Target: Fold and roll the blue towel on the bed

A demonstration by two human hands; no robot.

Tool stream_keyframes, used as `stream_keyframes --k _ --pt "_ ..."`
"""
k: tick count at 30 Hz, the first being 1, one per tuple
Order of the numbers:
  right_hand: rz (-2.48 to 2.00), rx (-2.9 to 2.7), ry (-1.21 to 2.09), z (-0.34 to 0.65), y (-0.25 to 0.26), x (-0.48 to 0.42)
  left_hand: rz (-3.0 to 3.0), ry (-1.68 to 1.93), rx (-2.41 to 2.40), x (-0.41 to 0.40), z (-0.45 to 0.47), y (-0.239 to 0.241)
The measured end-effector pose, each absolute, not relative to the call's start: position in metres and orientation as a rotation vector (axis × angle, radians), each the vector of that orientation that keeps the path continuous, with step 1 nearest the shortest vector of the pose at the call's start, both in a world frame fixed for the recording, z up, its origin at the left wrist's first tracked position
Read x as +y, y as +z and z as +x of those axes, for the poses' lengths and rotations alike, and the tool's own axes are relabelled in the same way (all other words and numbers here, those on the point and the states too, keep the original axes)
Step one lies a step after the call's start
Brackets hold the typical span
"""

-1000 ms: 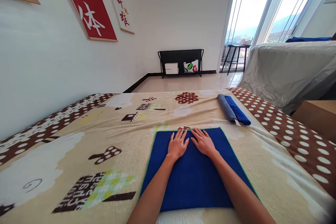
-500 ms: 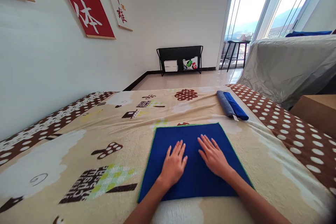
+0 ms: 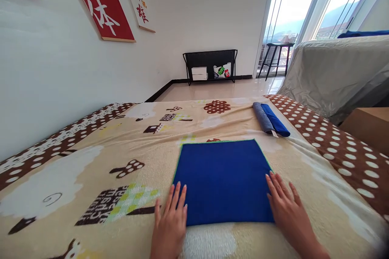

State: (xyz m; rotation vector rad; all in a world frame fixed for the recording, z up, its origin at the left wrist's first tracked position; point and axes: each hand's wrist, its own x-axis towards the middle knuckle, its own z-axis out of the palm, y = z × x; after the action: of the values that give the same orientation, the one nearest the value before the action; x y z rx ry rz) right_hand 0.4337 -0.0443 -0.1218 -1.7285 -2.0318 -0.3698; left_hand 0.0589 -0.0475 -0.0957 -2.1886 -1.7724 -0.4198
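A blue cloth (image 3: 225,182) with green-stitched edges lies flat on the patterned blanket (image 3: 121,198) in front of me. At its near left side rests my left hand (image 3: 172,218), fingers stretched forward and tips on the cloth's edge. My right hand (image 3: 287,202) lies at the opposite side, palm down with fingers extended, its fingertips over the right edge. Neither hand grips anything. Farther back on the right, a rolled grey cloth (image 3: 262,117) and a rolled blue cloth (image 3: 275,120) lie side by side; a small white tag sticks out at their near end.
A cardboard box (image 3: 367,129) stands beyond the bed's right edge, near furniture under a grey cover (image 3: 337,73). A black rack (image 3: 209,58) stands against the far wall, and a dark stool (image 3: 276,54) is by the window. Wall scrolls (image 3: 103,4) hang at left.
Both hands have slid apart and toward me, from the middle of the blue cloth out to its left and right edges. The cloth stays flat; the view has shifted slightly.
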Motion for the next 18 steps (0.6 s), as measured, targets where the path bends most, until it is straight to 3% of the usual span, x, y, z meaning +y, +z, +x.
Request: stream_keyframes --k 7,18 --pt "-1.505 -2.332 -0.081 0.321 -0.112 -0.026 -2.591 -0.341 -1.699 -0.026 0.178 -0.094" --pt "-1.74 -2.204 -0.253 0.47 -0.142 -0.084 -2.317 -0.28 -1.756 -0.072 0.027 -0.103"
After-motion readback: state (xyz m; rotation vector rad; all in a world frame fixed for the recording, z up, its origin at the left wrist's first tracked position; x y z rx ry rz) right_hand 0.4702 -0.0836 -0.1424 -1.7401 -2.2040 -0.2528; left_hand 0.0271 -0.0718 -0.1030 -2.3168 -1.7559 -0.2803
